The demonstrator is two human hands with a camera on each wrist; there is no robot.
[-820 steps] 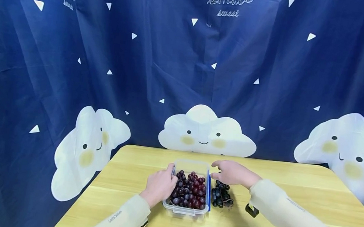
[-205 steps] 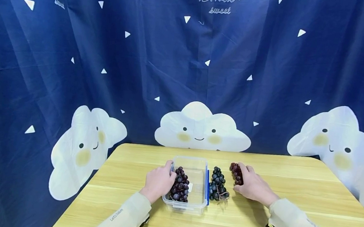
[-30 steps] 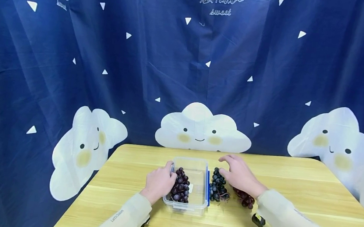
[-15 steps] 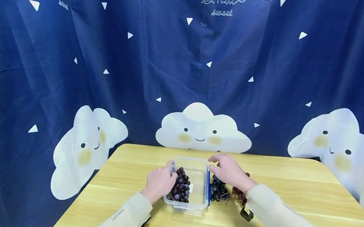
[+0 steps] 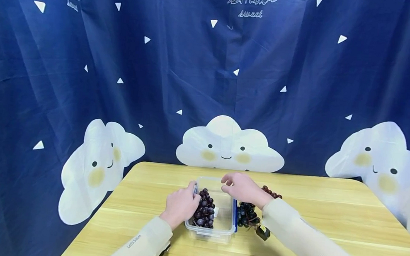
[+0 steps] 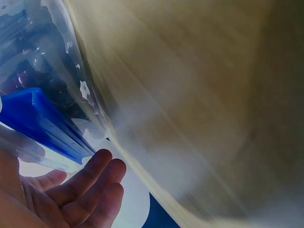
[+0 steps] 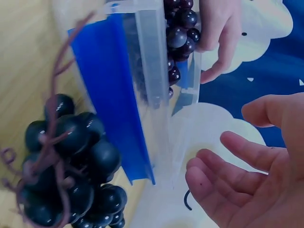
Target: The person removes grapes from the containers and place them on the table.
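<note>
My left hand holds the left rim of a clear plastic food container; its fingers lie by a blue latch flap in the left wrist view. Inside the container, along the left, lies a bunch of dark purple grapes. Above the container's far right corner is my right hand, fingers loosely bent and nothing in them. A bunch of black grapes with a curly stem lies just right of the container. Beyond it, a red grape bunch is mostly hidden behind my right forearm.
Everything stands on a light wooden table. Behind its far edge hangs a dark blue curtain with cloud prints. A second blue latch flap hangs down the container's right side, between it and the black grapes.
Since the oldest frame, the red grapes have gone from the container to the table, right of the black bunch. In the last second my right hand moved left over the container.
</note>
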